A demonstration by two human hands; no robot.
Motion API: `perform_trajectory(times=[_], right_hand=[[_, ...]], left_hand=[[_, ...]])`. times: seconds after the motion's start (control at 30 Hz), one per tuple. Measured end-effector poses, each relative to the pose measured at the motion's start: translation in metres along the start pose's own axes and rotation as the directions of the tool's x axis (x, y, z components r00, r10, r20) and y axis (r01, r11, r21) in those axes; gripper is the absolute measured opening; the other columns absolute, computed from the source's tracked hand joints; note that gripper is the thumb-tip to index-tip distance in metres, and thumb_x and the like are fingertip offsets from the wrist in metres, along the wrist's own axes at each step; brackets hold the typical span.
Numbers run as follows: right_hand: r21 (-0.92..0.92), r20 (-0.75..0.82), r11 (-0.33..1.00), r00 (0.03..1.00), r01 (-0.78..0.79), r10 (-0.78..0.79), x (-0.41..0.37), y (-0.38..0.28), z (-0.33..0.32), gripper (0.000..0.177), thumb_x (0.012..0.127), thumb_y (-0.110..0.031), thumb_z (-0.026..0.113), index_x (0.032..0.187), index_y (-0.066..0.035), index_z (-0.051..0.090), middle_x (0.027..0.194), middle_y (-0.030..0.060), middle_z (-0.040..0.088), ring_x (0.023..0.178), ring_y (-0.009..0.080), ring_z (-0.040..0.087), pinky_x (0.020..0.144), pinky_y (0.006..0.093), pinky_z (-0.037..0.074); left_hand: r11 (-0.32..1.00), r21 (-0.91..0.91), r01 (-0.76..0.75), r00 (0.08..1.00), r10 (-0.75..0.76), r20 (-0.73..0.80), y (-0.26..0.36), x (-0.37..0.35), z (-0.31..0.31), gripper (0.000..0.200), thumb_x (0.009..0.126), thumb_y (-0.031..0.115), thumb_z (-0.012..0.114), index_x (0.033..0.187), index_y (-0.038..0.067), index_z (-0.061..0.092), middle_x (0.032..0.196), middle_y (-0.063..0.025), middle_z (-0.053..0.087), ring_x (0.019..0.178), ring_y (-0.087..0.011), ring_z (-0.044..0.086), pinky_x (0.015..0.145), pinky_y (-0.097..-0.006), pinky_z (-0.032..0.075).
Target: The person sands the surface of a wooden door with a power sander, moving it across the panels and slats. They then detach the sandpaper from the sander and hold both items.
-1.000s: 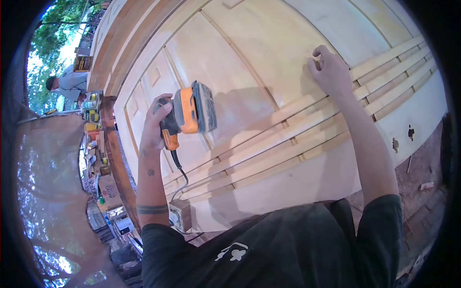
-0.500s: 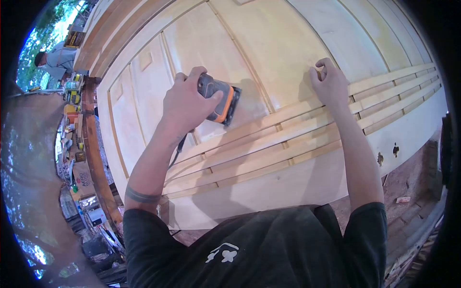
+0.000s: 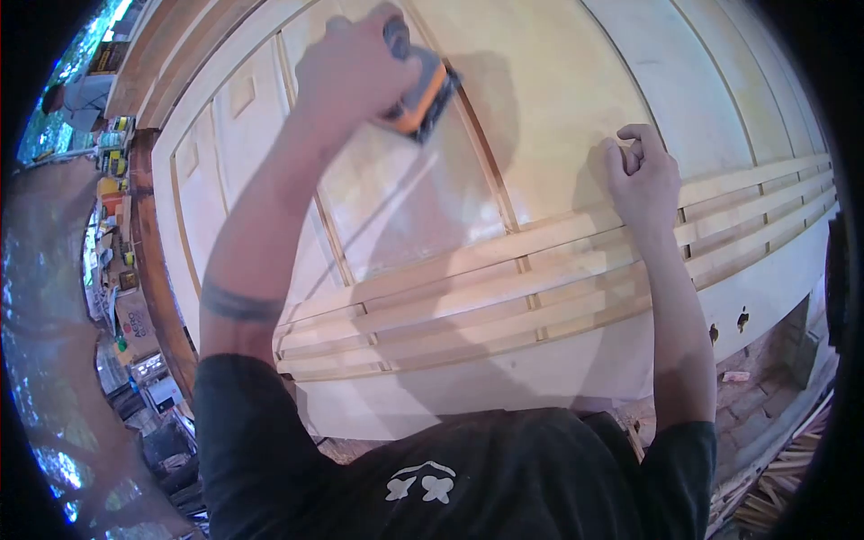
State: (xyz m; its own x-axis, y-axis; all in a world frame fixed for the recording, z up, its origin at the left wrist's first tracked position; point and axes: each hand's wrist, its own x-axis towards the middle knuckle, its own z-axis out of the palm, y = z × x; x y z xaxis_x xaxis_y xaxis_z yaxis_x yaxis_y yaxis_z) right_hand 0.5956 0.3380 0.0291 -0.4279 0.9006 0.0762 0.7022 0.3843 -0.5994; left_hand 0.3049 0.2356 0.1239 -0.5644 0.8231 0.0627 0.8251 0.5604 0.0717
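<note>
My left hand [image 3: 349, 70], slightly blurred, grips an orange and black power sander [image 3: 427, 101] over a recessed panel of a large pale wooden door [image 3: 562, 108]. The sander's cord [image 3: 385, 209] trails diagonally back toward my body. My right hand [image 3: 648, 184] is beside the yellowish panel to the right, just beyond the slats, its fingers loosely bent and the thumb apart from them; nothing shows in it. Long wooden slats [image 3: 486, 281] run across the near side of the door, and my right forearm passes over them.
Left of the door, a brown wooden beam [image 3: 162, 270] borders a cluttered row of cans, a cardboard box [image 3: 135, 315] and other items. A person [image 3: 85, 97] is at the far upper left. Wood scraps [image 3: 792, 463] lie on the ground at the lower right.
My left hand has moved the sander away from my body, up the panel, drawing the cord out straighter. My right hand keeps nearly the same place; the view has shifted slightly.
</note>
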Motion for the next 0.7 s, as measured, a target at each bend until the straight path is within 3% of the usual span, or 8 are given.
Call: perform_trajectory(times=[0.07,0.17,0.3,0.4,0.5,0.53,0.63,0.7], right_hand=[[0.007,-0.022,0.999,0.999,0.036,-0.036,0.001,0.005,0.002,0.022,0.087,-0.026,0.07,0.098,-0.008,0.063,0.055,0.0039,0.048,0.054,0.0207,0.052,0.057,0.0376,0.043],[0.025,-0.044,0.998,0.997,0.061,-0.06,0.0,0.007,0.002,0.023,0.087,-0.027,0.07,0.099,-0.008,0.063,0.055,0.0029,0.048,0.053,0.0204,0.052,0.057,0.0373,0.043],[0.038,0.028,0.999,0.999,0.028,-0.029,-0.002,0.0,-0.006,0.029,0.086,-0.028,0.072,0.105,-0.007,0.064,0.067,0.003,0.058,0.062,0.0174,0.058,0.061,0.0362,0.047],[0.457,-0.155,0.869,0.979,0.192,-0.135,0.011,-0.004,0.018,0.037,0.085,-0.029,0.074,0.112,-0.006,0.063,0.09,0.0068,0.065,0.081,0.018,0.063,0.072,0.035,0.051],[0.547,-0.196,0.736,0.916,0.399,-0.351,0.006,-0.098,0.015,0.046,0.085,-0.033,0.074,0.119,-0.004,0.062,0.115,0.0129,0.062,0.106,0.0239,0.06,0.092,0.037,0.049],[0.554,-0.196,0.698,0.886,0.453,-0.42,0.004,-0.126,0.02,0.047,0.085,-0.028,0.073,0.127,-0.011,0.06,0.121,0.008,0.061,0.11,0.0217,0.058,0.096,0.0364,0.046],[0.359,-0.31,0.547,0.649,0.756,-0.694,-0.01,-0.183,0.029,0.035,0.08,-0.025,0.068,0.113,-0.012,0.067,0.107,0.01,0.066,0.106,0.0272,0.062,0.091,0.0388,0.049],[0.426,-0.151,0.577,0.684,0.697,-0.714,-0.017,-0.182,0.025,0.023,0.079,-0.029,0.066,0.091,-0.009,0.07,0.1,0.0104,0.068,0.098,0.0281,0.064,0.086,0.039,0.05]], left_hand=[[0.992,-0.129,0.011,1.0,-0.009,0.019,0.016,0.019,-0.026,0.031,0.076,0.021,0.064,0.101,0.004,0.064,0.094,-0.0202,0.07,0.091,-0.0382,0.068,0.078,-0.0464,0.054],[0.998,-0.029,0.055,0.997,-0.057,-0.052,-0.001,0.061,-0.009,0.039,0.072,0.027,0.067,0.107,0.009,0.068,0.093,-0.0191,0.073,0.088,-0.0362,0.072,0.075,-0.0446,0.058],[0.997,0.037,0.063,0.994,-0.066,0.088,0.008,0.046,-0.013,0.042,0.074,0.034,0.069,0.111,0.016,0.066,0.102,-0.0176,0.068,0.095,-0.0355,0.069,0.08,-0.0446,0.056],[0.998,-0.055,0.001,0.996,0.004,0.091,0.019,-0.006,-0.008,0.052,0.074,0.037,0.07,0.123,0.023,0.06,0.109,-0.02,0.059,0.094,-0.0385,0.068,0.08,-0.0465,0.056],[0.99,-0.048,-0.133,0.985,0.138,0.105,0.032,-0.057,-0.016,0.053,0.073,0.037,0.072,0.122,0.022,0.061,0.112,-0.0195,0.058,0.093,-0.0388,0.067,0.081,-0.0449,0.056],[0.983,-0.001,-0.186,0.954,0.181,0.238,0.042,-0.066,-0.031,0.048,0.075,0.034,0.07,0.12,0.02,0.062,0.112,-0.0136,0.063,0.098,-0.0344,0.066,0.083,-0.0448,0.055],[0.933,-0.036,-0.359,0.87,0.348,0.349,0.049,-0.092,-0.047,0.042,0.077,0.032,0.069,0.116,0.018,0.062,0.112,-0.0074,0.067,0.103,-0.0292,0.064,0.087,-0.0443,0.054],[0.87,-0.13,-0.475,0.852,0.492,0.181,0.038,-0.098,-0.035,0.042,0.077,0.032,0.069,0.116,0.018,0.063,0.112,-0.007,0.067,0.103,-0.0286,0.064,0.087,-0.0439,0.053]])
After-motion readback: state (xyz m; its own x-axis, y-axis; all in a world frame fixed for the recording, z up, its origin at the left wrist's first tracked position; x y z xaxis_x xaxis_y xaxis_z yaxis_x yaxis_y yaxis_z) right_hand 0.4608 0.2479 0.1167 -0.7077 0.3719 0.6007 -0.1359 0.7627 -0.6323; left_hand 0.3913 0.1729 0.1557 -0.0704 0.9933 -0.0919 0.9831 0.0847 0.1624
